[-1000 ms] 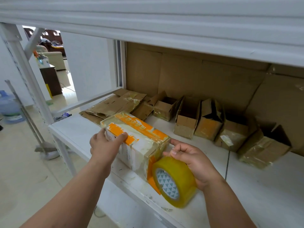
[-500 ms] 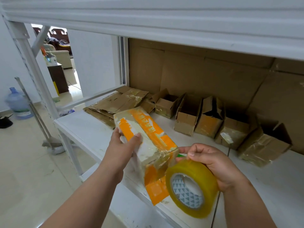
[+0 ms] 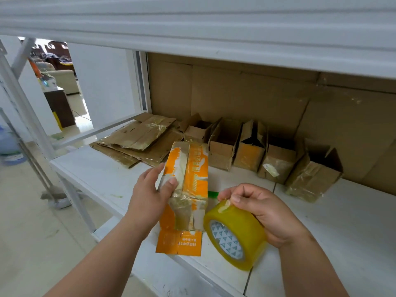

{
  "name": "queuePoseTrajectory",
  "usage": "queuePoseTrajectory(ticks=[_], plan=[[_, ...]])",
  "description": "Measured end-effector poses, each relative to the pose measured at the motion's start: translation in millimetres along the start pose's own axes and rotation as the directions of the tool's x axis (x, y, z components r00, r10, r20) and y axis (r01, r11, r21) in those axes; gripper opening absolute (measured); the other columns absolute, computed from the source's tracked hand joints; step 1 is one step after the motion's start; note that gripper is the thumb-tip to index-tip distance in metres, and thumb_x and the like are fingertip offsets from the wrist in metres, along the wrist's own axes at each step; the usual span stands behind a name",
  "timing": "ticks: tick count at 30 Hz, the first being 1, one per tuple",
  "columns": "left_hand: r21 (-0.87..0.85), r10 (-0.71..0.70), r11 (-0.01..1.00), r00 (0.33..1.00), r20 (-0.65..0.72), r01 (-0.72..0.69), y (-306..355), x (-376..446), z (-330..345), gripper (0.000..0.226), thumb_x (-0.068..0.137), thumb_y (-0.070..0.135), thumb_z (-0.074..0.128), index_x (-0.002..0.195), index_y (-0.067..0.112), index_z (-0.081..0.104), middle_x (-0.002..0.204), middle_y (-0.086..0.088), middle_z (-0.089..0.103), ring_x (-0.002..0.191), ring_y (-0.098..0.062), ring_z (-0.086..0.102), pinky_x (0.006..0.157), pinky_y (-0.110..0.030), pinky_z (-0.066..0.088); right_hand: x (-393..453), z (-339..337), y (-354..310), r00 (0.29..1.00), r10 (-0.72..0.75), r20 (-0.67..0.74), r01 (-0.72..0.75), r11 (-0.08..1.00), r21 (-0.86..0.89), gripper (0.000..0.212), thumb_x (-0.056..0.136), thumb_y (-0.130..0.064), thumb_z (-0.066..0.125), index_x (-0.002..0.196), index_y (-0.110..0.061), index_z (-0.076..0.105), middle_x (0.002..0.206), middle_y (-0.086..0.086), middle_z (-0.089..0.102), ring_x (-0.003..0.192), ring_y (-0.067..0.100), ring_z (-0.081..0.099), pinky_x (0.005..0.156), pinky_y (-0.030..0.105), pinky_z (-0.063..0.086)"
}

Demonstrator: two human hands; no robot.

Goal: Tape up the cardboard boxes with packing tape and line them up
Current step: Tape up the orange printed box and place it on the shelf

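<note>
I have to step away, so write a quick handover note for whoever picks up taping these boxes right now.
Left hand grips the orange and white box, holding it on end above the front of the white shelf.
Right hand holds the yellowish tape roll, thumb and fingers pinching at the tape's loose end on top.
Done: this box already carries tape along its sides. Five brown boxes stand in a row at the back, tops open.
Left: the orange flap at the near end hangs open; tape it shut and line the box up. Flattened cardboard lies back left, untouched.
</note>
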State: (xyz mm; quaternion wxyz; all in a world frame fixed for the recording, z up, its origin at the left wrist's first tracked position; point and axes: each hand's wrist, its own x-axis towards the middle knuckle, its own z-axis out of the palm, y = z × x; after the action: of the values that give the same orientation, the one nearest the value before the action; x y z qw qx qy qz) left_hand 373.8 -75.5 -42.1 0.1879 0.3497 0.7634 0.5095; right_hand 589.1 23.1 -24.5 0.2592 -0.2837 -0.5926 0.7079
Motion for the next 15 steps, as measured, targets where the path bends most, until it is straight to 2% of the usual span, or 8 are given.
queuePoseTrajectory(ticks=[2,4,7,9,11,13,15], plan=[[0.165,0.198,0.970,0.974,-0.106,-0.180,2.1,-1.0,0.0,0.043,0.097,0.045,0.050,0.137,0.030,0.055,0.145,0.000,0.046,0.136,-0.022,0.038,0.107,-0.052,0.041,-3.2,-0.1,-5.0,0.999,-0.040,0.026,0.039,0.999,0.008,0.011,0.078,-0.014,0.073,0.076,-0.005,0.065,0.107,0.017,0.071,0.091,0.024,0.067,0.080,0.037,0.054],[0.210,0.322,0.933,0.938,-0.130,-0.292,14.4,-6.9,-1.1,0.035,0.096,0.050,0.049,0.124,0.033,0.064,0.134,0.006,0.053,0.130,-0.018,0.040,0.104,-0.053,0.040,-5.3,-0.1,-8.7,0.996,-0.076,0.038,0.076,0.997,-0.006,0.014,0.082,-0.011,0.072,0.080,-0.001,0.063,0.106,0.016,0.072,0.095,0.026,0.067,0.083,0.039,0.053],[0.180,0.437,0.885,0.899,-0.001,-0.430,39.5,-21.6,-1.3,0.042,0.082,0.065,0.044,0.108,0.040,0.066,0.116,0.020,0.057,0.116,-0.005,0.047,0.096,-0.041,0.042,-6.5,3.0,-11.8,0.992,-0.115,0.049,0.116,0.993,-0.026,0.015,0.082,-0.015,0.074,0.080,-0.002,0.066,0.105,0.013,0.072,0.097,0.025,0.067,0.088,0.042,0.052],[0.145,0.426,0.881,0.889,0.168,-0.450,52.8,-31.3,0.5,0.041,0.078,0.070,0.050,0.103,0.041,0.065,0.105,0.024,0.058,0.104,0.004,0.052,0.086,-0.025,0.044,-7.7,5.9,-13.1,0.990,-0.119,0.072,0.119,0.993,0.003,0.022,0.075,-0.027,0.082,0.077,-0.008,0.070,0.104,0.010,0.072,0.093,0.022,0.067,0.083,0.038,0.054],[0.164,0.358,0.890,0.876,0.324,-0.425,61.5,-39.7,4.8,0.035,0.080,0.069,0.059,0.096,0.038,0.064,0.097,0.021,0.061,0.094,0.005,0.056,0.077,-0.020,0.048,-10.3,8.5,-14.5,0.989,-0.125,0.083,0.124,0.992,0.015,0.026,0.067,-0.034,0.085,0.074,-0.013,0.072,0.100,0.004,0.072,0.090,0.018,0.067,0.080,0.033,0.056],[0.169,0.300,0.907,0.874,0.382,-0.385,64.8,-46.4,9.2,0.029,0.079,0.061,0.066,0.087,0.034,0.066,0.087,0.015,0.066,0.081,0.002,0.060,0.068,-0.022,0.052,-12.9,10.3,-14.5,0.988,-0.140,0.069,0.141,0.990,-0.006,0.014,0.076,-0.024,0.080,0.069,-0.015,0.072,0.096,0.000,0.071,0.090,0.018,0.066,0.081,0.034,0.054],[0.182,0.275,0.915,0.887,0.372,-0.360,65.4,-50.3,12.0,0.020,0.081,0.051,0.071,0.081,0.031,0.066,0.079,0.012,0.065,0.073,0.000,0.060,0.061,-0.020,0.050,-15.3,11.9,-13.6,0.987,-0.151,0.047,0.151,0.989,-0.002,0.012,0.078,-0.014,0.076,0.067,-0.015,0.072,0.095,0.000,0.071,0.090,0.020,0.066,0.082,0.036,0.054]])
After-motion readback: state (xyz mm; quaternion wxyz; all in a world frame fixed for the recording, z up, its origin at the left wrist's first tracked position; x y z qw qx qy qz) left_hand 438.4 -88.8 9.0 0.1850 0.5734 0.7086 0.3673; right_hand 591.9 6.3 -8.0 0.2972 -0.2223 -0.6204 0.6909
